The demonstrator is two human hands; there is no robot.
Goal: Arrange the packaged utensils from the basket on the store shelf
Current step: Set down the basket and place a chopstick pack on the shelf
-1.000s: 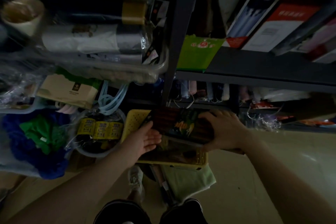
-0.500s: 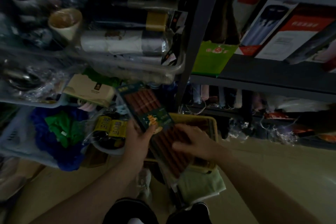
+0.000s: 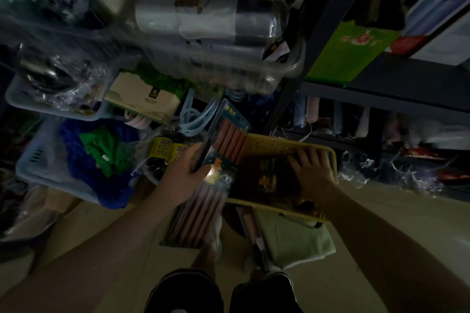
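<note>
Dim aisle, store shelf (image 3: 396, 89) at the far side, yellow basket (image 3: 328, 152) on the floor in the middle. Left hand (image 3: 187, 175) closed around a long packet of chopsticks (image 3: 221, 157), fingers clamped on its left edge and thumb across the printed card near the middle. Packet held tilted, top end toward the shelf, lower end hanging near the knees, just left of the basket. Right hand (image 3: 311, 173) flat inside the basket, fingers spread apart on a second dark packet (image 3: 269, 178) lying there; not gripping, only pressing or feeling for an edge, as far as visible.

Probably light and stiff along its length, because of the sticks inside, but wrapped in clear film that looks smooth and slippery. Best taken around the middle, across the width, where the card gives some friction; a hold at one end would likely let the long packet swing and slide. Film at the lower end looks loose and crinkled, so poor for holding. Not fragile, though thin sticks may bend the wrap if squeezed hard. Free spot on the shelf not clear in this dark view.
</note>
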